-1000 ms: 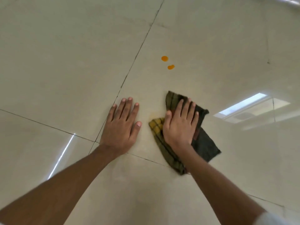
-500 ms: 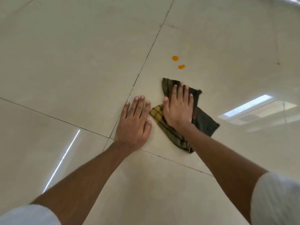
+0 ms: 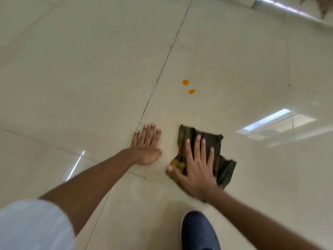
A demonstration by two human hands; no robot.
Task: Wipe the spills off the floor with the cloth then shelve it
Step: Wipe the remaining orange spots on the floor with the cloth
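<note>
Looking down from head height at a glossy, pale beige tiled floor (image 3: 86,83). Nearest the viewer, a white sleeve (image 3: 32,224) fills the lower left corner, and the toe of a dark blue shoe (image 3: 198,231) stands on the tile at the bottom edge, right of centre.

Just beyond the shoe, the right hand (image 3: 196,168) lies flat on a crumpled cloth (image 3: 209,137). The fingers are straight and slightly spread, pressing down rather than gripping. The cloth is dark green and brown check with a yellowish patch by the thumb. It lies on the floor under that palm, sticking out past the fingertips and to the right.

To its left, apart from the cloth, the left hand (image 3: 146,148) rests palm down on bare tile, fingers extended and close together, beside a dark grout line (image 3: 162,73) that runs away toward the top of the view. Another grout line crosses beneath both forearms.

Farther on, well ahead of the cloth, two small orange spills (image 3: 185,82) sit near each other on the same tile.

To the right, the shine of the floor mirrors a rectangular ceiling light (image 3: 266,121). At the far top right, a shiny metal strip (image 3: 288,9) runs along the floor's edge.
</note>
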